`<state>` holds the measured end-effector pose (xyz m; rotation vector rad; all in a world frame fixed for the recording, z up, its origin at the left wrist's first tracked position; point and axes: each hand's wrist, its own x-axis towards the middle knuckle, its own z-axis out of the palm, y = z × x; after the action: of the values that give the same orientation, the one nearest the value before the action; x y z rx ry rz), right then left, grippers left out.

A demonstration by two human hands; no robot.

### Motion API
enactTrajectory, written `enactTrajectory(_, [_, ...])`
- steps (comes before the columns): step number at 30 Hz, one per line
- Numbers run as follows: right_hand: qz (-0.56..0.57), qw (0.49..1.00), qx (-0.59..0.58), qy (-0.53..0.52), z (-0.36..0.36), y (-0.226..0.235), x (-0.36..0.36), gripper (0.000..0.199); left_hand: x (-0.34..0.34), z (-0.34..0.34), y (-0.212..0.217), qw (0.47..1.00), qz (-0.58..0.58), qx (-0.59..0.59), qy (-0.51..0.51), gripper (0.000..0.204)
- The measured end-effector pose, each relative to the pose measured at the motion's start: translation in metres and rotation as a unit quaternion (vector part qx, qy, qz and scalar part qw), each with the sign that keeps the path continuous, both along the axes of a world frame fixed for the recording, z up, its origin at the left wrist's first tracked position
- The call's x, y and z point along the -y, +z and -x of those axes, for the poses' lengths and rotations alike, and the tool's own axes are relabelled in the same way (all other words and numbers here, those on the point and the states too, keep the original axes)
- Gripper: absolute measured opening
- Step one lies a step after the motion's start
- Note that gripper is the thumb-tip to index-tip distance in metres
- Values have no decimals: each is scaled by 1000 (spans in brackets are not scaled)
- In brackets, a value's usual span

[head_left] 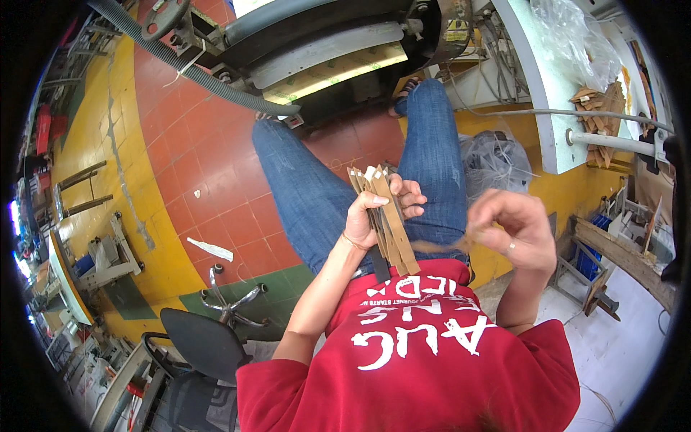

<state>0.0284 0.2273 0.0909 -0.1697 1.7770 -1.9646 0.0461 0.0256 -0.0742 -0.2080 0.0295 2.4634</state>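
My left hand is closed around a bundle of thin strips, mostly brown with some dark and pale ends, above my lap. The strips look like leather or card; I cannot tell which. They fan out slightly, with their lower ends near my red shirt. My right hand is raised to the right of the bundle, its fingers curled into a pinch. A blurred, thin brown length runs between the bundle and my right fingers. Motion smears it, so its kind is unclear.
A dark machine with a hose stands ahead. At the right, a pale table carries brown pieces and clear plastic. A clear plastic bag lies beside my right leg. A black office chair stands at the lower left.
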Motion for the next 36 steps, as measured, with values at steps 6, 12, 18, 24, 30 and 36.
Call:
enactTrajectory(6, [-12, 980, 197, -9, 7, -2, 20, 15, 3, -3, 17, 995, 9, -73, -67, 41])
enactTrajectory(12, [-144, 984, 103, -6, -7, -33, 42, 10, 4, -23, 17, 972, 112, -106, -178, 71])
enactTrajectory(18, [-104, 992, 21, 69, -3, -29, 33, 12, -1, -31, 11, 992, -51, -42, -106, 47])
enactTrajectory(24, [-120, 988, -24, 99, 7, -19, 20, 11, -7, -24, 9, 988, -106, -102, -56, 44])
enactTrajectory(30, [-297, 947, -90, 81, 6, -30, 30, 20, 1, -25, 12, 984, -39, -80, -153, 62])
enactTrajectory(36, [-168, 979, -61, 94, 8, -42, 25, 61, -1, -27, 15, 977, -59, -98, -182, 71])
